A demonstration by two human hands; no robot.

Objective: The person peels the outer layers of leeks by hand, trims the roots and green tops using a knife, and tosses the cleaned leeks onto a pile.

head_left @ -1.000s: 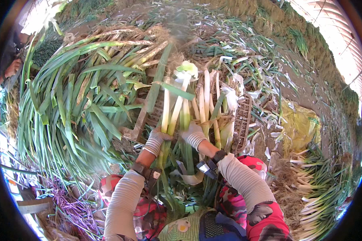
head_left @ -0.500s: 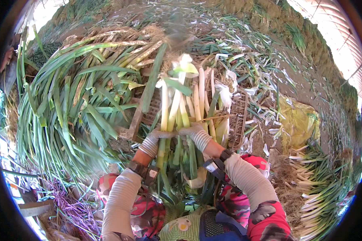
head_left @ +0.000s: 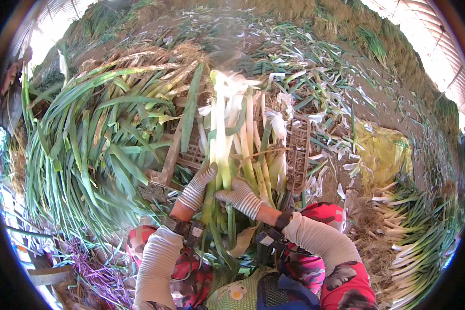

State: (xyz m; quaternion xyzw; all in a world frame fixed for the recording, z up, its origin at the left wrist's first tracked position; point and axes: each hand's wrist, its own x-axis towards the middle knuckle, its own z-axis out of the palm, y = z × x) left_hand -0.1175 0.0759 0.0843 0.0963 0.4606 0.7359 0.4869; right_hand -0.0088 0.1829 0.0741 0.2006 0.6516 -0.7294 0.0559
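Several large green onions (head_left: 220,134) lie in front of me, white ends pointing away and green leaves running down toward my lap. My left hand (head_left: 199,187), in a striped grey glove, is closed against the left side of the stalks, thumb along them. From the right, my right hand (head_left: 240,196) in a matching glove reaches across the stalks below the white part, its fingers curled on them. Beyond the right hand, more pale stalks (head_left: 253,134) lie against a brown plastic crate (head_left: 298,155). Bright light washes out the white tips.
A big heap of untrimmed green onions (head_left: 82,139) spreads on the left. Scraps of leaf and peel (head_left: 315,67) litter the ground ahead. To the right are a yellow sack (head_left: 382,152) and a row of cleaned green onions (head_left: 403,253). A wooden bar (head_left: 171,152) stands near the left hand.
My right hand has slid down and left across the stalks, and my left hand's thumb now points up along them. The held green onions have drawn closer together, their white ends shifting slightly left.
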